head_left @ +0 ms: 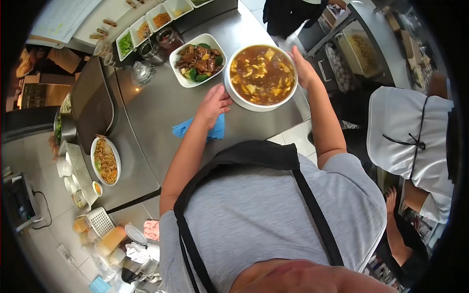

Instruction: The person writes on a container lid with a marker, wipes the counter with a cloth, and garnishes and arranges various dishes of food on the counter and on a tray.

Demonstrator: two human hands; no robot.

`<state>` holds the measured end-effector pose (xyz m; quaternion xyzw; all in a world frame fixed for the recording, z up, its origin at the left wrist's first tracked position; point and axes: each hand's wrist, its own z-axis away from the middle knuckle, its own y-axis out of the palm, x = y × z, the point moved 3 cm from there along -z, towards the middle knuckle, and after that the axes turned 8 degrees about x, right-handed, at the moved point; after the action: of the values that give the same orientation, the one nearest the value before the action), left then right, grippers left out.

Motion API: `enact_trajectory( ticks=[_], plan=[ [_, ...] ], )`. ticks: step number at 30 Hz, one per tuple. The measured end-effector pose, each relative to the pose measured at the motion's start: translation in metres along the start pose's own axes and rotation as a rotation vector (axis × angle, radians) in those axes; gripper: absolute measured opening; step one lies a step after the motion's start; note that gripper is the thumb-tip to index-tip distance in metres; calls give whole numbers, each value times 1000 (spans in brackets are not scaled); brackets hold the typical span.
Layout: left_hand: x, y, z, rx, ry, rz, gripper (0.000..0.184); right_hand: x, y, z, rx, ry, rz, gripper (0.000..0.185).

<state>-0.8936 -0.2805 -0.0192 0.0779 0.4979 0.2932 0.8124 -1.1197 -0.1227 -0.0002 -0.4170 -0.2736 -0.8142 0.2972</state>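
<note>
A large white bowl (242,103) holds thick brown soup (261,73) with pale yellow chunks. My left hand (215,103) is pressed against the bowl's near left side, its fingers curled. On the far right side, my right hand (304,71) grips the rim, with part of its fingers hidden behind the bowl. Just left of the bowl stands a square white dish (199,61) of glazed brown pieces and broccoli. Under my left wrist lies a blue cloth (215,128) on the steel counter (156,112).
White tubs of toppings (125,45) and glass jars (169,39) line the counter's back. An oval dish of noodles (106,161) sits near the left edge, beside a dark tray (93,100). At right stands a co-worker in a white apron (400,132); another person is at the top.
</note>
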Motion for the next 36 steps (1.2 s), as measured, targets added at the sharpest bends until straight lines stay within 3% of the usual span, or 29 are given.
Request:
enact_trajectory(
  ticks=[2,11,16,17,24,30,36],
  plan=[
    [-2,11,-3,30,33,1,56,-10,0,-3,42,-11,-126,66],
    [2,8,-4,67,13,-5,58,-15,17,17,-115,-16,-117,51],
    [4,8,8,61,23,26,47,-5,32,32,-90,-41,-123,51],
    [2,10,13,83,42,56,61,-3,34,35,-96,-41,-118,51],
    [-8,11,48,0,77,92,59,3,45,34,63,-53,-91,57],
    [-9,-46,123,-103,207,123,59,11,147,51,150,-69,17,53],
    [-21,-96,176,-269,304,160,58,-4,227,1,270,-44,51,50]
  ],
)
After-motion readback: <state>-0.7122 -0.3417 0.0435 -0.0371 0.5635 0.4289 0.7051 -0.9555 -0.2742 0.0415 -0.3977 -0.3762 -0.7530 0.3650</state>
